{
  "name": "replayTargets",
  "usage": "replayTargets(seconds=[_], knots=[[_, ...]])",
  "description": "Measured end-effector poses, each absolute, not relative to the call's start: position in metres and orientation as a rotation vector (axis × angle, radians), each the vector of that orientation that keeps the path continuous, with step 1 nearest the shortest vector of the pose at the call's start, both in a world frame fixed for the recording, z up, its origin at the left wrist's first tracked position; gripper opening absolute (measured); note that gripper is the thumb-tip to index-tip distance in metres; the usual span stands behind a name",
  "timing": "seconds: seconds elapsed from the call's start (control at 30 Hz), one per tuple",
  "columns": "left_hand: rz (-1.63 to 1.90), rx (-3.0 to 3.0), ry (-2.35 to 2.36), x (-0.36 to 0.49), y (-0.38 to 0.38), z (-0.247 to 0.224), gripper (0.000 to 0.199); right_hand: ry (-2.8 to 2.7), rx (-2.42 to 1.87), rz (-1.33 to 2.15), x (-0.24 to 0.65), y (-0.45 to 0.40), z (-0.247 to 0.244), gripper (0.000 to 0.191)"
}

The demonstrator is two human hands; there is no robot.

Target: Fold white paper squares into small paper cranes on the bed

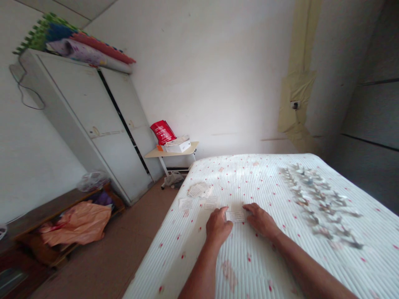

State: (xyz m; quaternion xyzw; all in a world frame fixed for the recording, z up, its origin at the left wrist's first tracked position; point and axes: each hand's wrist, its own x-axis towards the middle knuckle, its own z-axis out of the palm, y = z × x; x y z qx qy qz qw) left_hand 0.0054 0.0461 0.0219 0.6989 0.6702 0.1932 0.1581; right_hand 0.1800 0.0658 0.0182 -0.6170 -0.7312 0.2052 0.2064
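Note:
A small printed paper slip [236, 216] lies flat or just above the patterned bedspread, between my two hands. My left hand [217, 226] has the slip's left edge between thumb and fingers. On the opposite edge, my right hand [260, 220] pinches the slip with its fingers bent; part of that grip is hidden. Just beyond my left hand rests another printed slip [211, 202], and a further slip [186, 204] is to its left. Behind these, a loose pile of printed papers [200, 189] sits near the left side of the bed.
Rows of small, blurred items that look wrapped in clear plastic [322, 199] cover the bed's right part. Beyond the bed's far left corner stands a small table [152, 154] with a red bag [163, 132] and a white box [178, 146]. A grey cabinet [90, 104] is at left.

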Motion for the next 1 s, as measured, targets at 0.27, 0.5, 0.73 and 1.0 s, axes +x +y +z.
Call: replayTargets(seconds=[0.27,0.5,0.73,1.0], knots=[[0.581,1.989,1.938,0.0064,0.0478,0.0176,0.046,-2.075,-1.723,0.528,0.1751,0.0607,0.0196,0.039],[0.569,1.993,1.932,0.0055,0.049,0.016,0.044,-2.082,-1.75,0.457,0.1712,0.0574,0.0179,0.037],[0.513,1.988,1.954,0.0067,0.0469,0.0205,0.041,-2.08,-1.776,0.437,0.1708,0.058,0.0174,0.035],[0.566,2.01,1.955,0.0065,0.0467,0.019,0.035,-2.056,-1.73,0.455,0.1708,0.0569,0.0159,0.035]])
